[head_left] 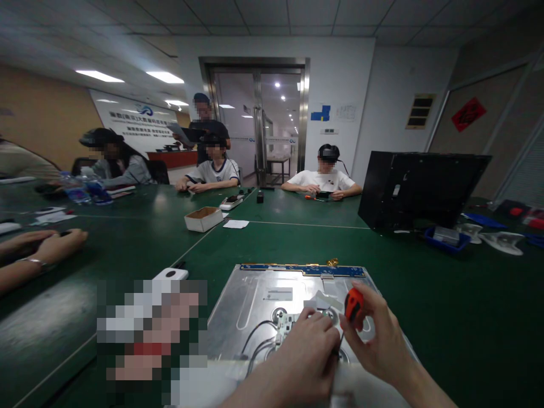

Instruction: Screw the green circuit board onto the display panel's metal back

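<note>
My right hand (382, 328) grips a screwdriver (353, 305) by its orange-red and black handle. Its thin shaft points down beside my left hand (312, 343), and the tip is hidden. The left hand's fingers are curled over the near part of a small white circuit board (284, 326); what they hold, if anything, does not show. Under both hands lies a silver metal display panel (250, 300), with a blue circuit strip (297, 270) along its far edge. Dark cables (254, 334) run from the board's left side. Round metal mounts (278, 314) sit around the board.
A black monitor (420, 190) and a blue tray (446, 239) stand at right on the green table (297, 241). Farther off is an open cardboard box (203, 219). A white device (170, 274) lies left of the panel. Another person's hands (59, 246) are at far left; several people sit opposite.
</note>
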Action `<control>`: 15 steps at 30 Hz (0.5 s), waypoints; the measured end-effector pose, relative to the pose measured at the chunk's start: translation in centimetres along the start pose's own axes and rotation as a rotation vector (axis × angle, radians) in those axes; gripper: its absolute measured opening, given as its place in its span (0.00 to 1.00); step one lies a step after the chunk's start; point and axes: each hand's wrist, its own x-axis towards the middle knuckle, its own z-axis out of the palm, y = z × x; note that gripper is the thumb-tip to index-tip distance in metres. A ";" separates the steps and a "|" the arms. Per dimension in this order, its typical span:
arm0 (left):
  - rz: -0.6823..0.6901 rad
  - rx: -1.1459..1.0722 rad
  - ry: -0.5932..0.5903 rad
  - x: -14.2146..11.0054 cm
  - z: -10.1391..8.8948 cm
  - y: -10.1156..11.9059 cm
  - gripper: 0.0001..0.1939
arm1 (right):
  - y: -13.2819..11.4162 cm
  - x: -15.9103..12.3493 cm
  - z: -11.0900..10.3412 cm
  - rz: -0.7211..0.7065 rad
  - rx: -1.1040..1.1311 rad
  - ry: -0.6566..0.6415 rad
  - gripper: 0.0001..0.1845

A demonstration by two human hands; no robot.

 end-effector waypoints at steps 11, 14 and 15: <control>0.007 0.025 -0.005 0.1 0.1 0.0 0.08 | 0.0 0.1 -0.2 -0.006 0.023 -0.018 0.24; 0.002 0.023 -0.002 0.1 0.0 0.0 0.11 | 0.0 0.1 -0.4 -0.002 0.079 -0.048 0.26; 0.001 0.022 -0.002 0.1 0.0 0.0 0.11 | 0.0 0.1 -0.4 -0.001 0.091 -0.052 0.26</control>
